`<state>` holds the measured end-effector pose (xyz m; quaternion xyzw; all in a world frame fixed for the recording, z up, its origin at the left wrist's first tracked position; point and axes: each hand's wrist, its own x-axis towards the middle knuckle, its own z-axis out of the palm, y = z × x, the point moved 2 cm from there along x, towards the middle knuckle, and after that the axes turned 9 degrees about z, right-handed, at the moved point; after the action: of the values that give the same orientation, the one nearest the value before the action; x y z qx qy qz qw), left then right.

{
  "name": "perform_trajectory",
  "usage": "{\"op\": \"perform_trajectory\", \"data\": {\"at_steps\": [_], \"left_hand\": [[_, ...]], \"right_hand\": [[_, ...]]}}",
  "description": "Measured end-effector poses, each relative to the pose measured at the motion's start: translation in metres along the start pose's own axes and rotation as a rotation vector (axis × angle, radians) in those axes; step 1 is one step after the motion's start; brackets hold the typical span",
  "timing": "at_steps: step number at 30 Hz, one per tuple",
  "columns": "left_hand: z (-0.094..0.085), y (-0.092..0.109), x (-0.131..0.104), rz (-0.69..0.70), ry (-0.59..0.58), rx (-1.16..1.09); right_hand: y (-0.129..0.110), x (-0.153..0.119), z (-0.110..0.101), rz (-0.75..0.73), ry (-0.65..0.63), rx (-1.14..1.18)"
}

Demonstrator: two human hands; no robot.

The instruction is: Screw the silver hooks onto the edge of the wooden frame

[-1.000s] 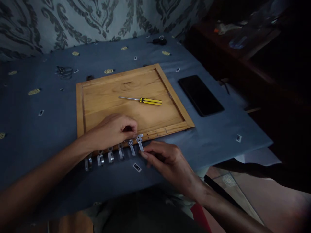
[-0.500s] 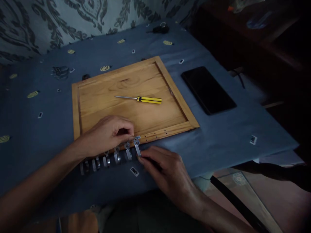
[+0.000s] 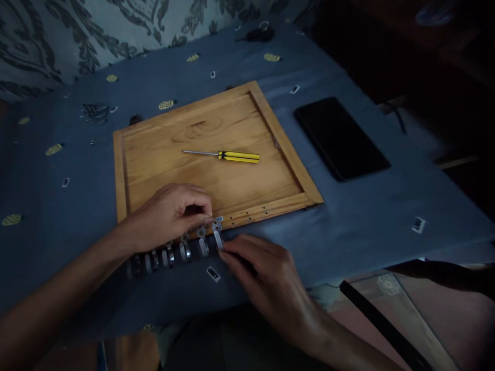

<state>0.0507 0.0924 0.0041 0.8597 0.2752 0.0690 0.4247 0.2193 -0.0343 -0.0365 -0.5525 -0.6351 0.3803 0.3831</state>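
Observation:
A framed wooden panel (image 3: 232, 118) lies on the cloth-covered table, a row of metal hooks (image 3: 184, 250) along its near edge. My right hand (image 3: 266, 273) pinches the lower end of the rightmost metal hook (image 3: 218, 238), whose plate rests on the frame's edge. Thumb and fingertips of my left hand (image 3: 174, 216) are pressed together beside that plate; whatever sits between them is too small or hidden to make out. A yellow-and-black screwdriver (image 3: 238, 156) lies across the panel. Small dark holes dot the frame's edge right of the hook.
Right of the panel lies a black phone (image 3: 342, 138). More loose metal hooks (image 3: 95, 113) and a few tiny screws (image 3: 93, 142) are at the left. Keys (image 3: 261, 33) lie near the back. Blue patterned cloth (image 3: 367, 216) covers the table.
The view has shifted slightly, so the panel and phone appear a little displaced. Both hands keep their places at the rightmost hook.

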Motion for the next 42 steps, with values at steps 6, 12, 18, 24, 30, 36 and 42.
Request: {"op": "perform_trajectory", "data": {"at_steps": [6, 12, 18, 24, 30, 36, 42], "left_hand": [[0.0012, -0.0003, -0.0009, -0.004, 0.007, -0.012], [0.0009, 0.0009, -0.0003, -0.020, 0.016, -0.029], [0.0014, 0.0007, -0.0003, -0.012, 0.017, -0.036], [0.0015, 0.0013, -0.0003, -0.010, 0.027, -0.042], [0.0006, 0.0028, 0.0005, -0.009, 0.009, -0.020], [0.0013, 0.0038, 0.0006, -0.006, -0.007, -0.007], [0.0032, 0.0033, -0.0002, 0.033, 0.014, 0.002]], "right_hand": [[0.0003, 0.0000, -0.0007, -0.012, 0.023, 0.001], [-0.0002, -0.0010, 0.0000, -0.001, 0.009, 0.016], [0.0007, -0.0009, 0.0001, -0.007, 0.003, 0.007], [0.0005, -0.0020, 0.0001, 0.000, -0.002, 0.015], [0.0001, -0.0036, 0.0005, 0.009, -0.008, 0.005], [-0.0019, -0.0020, -0.0020, -0.003, 0.000, -0.004], [-0.0024, -0.0020, -0.0029, -0.006, 0.010, -0.009]]}}
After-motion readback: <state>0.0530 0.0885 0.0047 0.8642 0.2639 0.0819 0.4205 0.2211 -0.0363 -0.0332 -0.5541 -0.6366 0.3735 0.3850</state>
